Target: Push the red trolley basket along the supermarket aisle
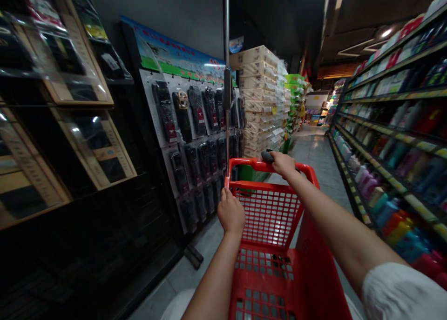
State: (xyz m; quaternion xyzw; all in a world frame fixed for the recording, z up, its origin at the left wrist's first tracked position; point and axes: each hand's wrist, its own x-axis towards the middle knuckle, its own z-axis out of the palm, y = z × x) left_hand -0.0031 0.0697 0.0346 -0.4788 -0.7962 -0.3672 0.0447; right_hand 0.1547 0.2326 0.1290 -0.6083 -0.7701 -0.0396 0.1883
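A red plastic shopping cart (265,185) with a grid basket stands directly before me, its interior holding nothing that I can see. Closed around the left side of its frame, near the upper corner, is my left hand (231,213). My right hand (283,164) reaches to the far top bar, its fingers closed around the bar beside a dark grip piece (267,156). A tall metal pole (227,78) rises from the cart's left corner, just above my left hand.
Packaged belts hang on a display rack (150,96) at the left, beside boxed goods (101,148). Stacked cartons (258,101) stand ahead. Long shelves (401,138) of bottles line the right. A grey floor aisle (310,157) runs between them.
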